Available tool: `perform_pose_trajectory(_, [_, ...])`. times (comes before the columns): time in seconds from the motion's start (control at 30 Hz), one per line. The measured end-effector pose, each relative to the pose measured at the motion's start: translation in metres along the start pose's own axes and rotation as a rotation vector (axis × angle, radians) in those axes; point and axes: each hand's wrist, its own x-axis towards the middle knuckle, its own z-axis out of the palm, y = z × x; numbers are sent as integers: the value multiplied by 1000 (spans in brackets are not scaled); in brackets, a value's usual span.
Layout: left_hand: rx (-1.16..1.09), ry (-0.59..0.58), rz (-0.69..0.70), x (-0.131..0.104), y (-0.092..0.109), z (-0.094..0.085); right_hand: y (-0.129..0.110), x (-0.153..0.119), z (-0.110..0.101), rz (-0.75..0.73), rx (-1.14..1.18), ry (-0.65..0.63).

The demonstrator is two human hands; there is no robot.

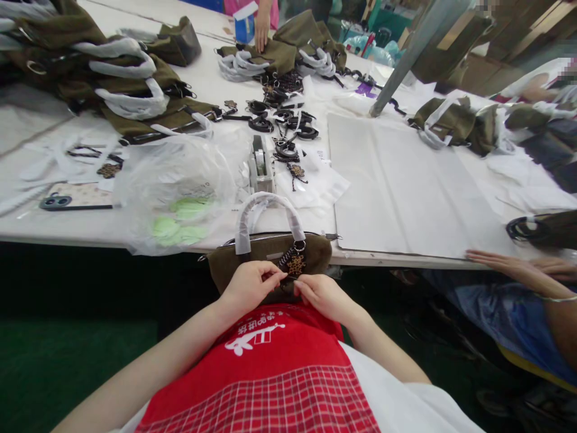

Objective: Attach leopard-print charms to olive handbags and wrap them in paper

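Note:
An olive-brown handbag (256, 248) with white-wrapped handles leans at the table's front edge, against the red apron. A flower-shaped charm (296, 264) on a dark braided cord hangs from a ring at its top. My left hand (252, 282) is pinched just left of the charm, and my right hand (322, 294) is pinched just below and right of it. A thin strand seems to run between the fingertips; what exactly each holds is too small to make out.
Bags (135, 90) are piled at the back left. A clear plastic bag (175, 180), a phone (76, 197), a tape dispenser (260, 165) and black straps (288, 120) lie ahead. A large sheet (406, 186) lies right, near another person's hand (500, 264). Another hand (262, 30) touches bags behind.

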Motion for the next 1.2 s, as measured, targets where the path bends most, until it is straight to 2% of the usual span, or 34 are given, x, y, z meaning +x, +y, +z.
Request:
perform_pose_trajectory(0.1, [102,3,67,-5,1,4,-1,2,5,21,135,19])
perform_pose_trajectory(0.2, [114,0,102,-5,2,9,0,6,10,14,193,71])
perform_pose_trajectory(0.27, [104,71,107,0,2,10,4,9,9,13,175,189])
perform_pose_trajectory(0.37, [127,212,86,13,2,10,12,13,1,50,136,431])
perform_pose_trajectory(0.43, [182,205,51,24,3,11,18,17,-3,76,81,507])
perform_pose_trajectory(0.6, [205,79,-45,47,13,17,26,31,-3,116,74,465])
perform_pose_trajectory(0.77, [215,28,-77,52,17,23,31,35,-1,102,189,413])
perform_pose_trajectory(0.83, [188,24,-34,49,16,24,33,35,-1,92,209,401])
perform_pose_trajectory(0.97, [160,101,26,44,13,28,33,33,-5,84,242,387])
perform_pose_trajectory(1.07, [74,118,2,44,8,30,32,29,-9,75,222,415])
perform_pose_trajectory(1.2, [-20,61,-53,47,2,27,30,22,-18,22,121,433])
